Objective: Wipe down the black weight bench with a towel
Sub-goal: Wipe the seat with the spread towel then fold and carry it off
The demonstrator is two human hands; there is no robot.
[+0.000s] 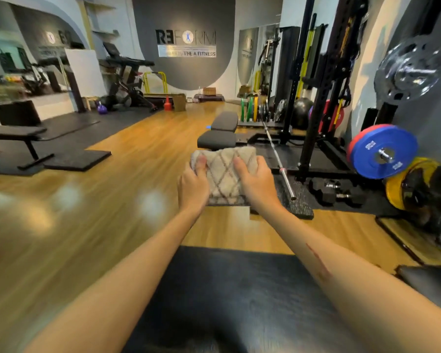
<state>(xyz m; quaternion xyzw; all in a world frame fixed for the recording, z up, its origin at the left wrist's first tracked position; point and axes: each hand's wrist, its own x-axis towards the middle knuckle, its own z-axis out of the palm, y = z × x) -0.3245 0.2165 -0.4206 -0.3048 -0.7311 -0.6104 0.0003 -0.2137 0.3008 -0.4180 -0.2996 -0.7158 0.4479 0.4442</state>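
Observation:
A folded beige towel with a brown diamond pattern is held out in front of me at arm's length. My left hand grips its left edge with the thumb on top. My right hand grips its right edge, thumb also on top. Directly below my forearms lies the black padded weight bench, running from the bottom of the view forward. The towel hangs above the floor beyond the bench's far end, not touching the pad.
A second black bench stands ahead by the squat rack. A barbell, dumbbells and coloured plates lie at the right. Another flat bench sits on mats at the left. Wooden floor lies between.

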